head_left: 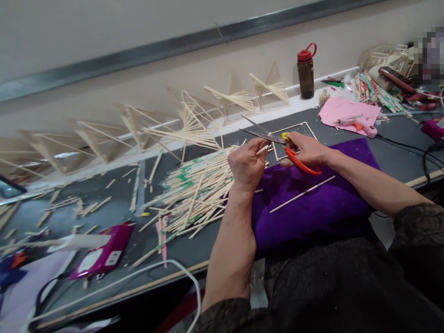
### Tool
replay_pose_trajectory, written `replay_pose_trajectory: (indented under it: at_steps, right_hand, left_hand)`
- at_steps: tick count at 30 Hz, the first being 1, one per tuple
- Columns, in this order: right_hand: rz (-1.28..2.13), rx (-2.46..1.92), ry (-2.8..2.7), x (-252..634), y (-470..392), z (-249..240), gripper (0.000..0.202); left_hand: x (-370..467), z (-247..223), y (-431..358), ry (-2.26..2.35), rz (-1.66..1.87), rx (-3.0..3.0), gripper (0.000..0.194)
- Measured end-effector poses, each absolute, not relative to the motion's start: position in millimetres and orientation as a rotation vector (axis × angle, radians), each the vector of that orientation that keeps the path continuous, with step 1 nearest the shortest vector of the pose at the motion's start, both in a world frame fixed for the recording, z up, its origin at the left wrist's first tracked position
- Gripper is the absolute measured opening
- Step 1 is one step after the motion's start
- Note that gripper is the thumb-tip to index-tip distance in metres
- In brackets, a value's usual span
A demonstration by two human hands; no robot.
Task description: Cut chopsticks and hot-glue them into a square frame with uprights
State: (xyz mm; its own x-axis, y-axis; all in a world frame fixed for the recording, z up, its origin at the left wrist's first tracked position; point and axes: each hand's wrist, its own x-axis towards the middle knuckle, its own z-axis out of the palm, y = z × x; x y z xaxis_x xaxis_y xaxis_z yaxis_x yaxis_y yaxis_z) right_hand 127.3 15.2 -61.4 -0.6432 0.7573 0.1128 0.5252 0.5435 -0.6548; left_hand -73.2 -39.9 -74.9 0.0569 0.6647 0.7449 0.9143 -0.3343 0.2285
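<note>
My left hand (247, 162) is closed around a thin wooden stick (265, 149); most of the stick is hidden by the fingers. In my right hand (305, 147) is a pair of scissors (289, 155) with orange and yellow handles. The scissors' blades are parted and point left, with the stick's end close to them. Below the hands a purple cloth (305, 212) covers the table edge and my lap, and a loose stick (302, 194) lies across it. Beyond my hands, a rectangular frame of sticks (294, 126) lies on the dark table, partly covered by my right hand.
A pile of wooden sticks (194, 194) spreads left of my hands. Stick-built twisted structures (197, 134) line the wall. A red-capped bottle (305, 74) stands behind. At right, a glue gun (357, 125) rests on pink paper (347, 110). A magenta device (107, 249) sits at left.
</note>
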Motion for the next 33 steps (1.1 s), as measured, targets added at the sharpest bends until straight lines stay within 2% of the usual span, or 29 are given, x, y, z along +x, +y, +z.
replay_pose_trajectory:
  at_steps: [7, 12, 25, 33]
  right_hand:
    - [0.763, -0.945, -2.395, 128, 16, -61, 0.055]
    - [0.85, -0.997, -2.442, 130, 17, -60, 0.052]
    - [0.954, -0.964, -2.425, 129, 15, -61, 0.037]
    - [1.176, -0.803, -2.424, 132, 23, -64, 0.031]
  left_hand:
    - [-70, -69, -43, -1.598, -1.248, -2.078, 0.04]
    - [-74, -68, -42, -1.562, -1.331, -2.179, 0.042]
    - [-71, -64, -46, -1.505, -1.283, -2.256, 0.044]
    - [-67, -61, -51, -1.588, -1.33, -2.257, 0.046]
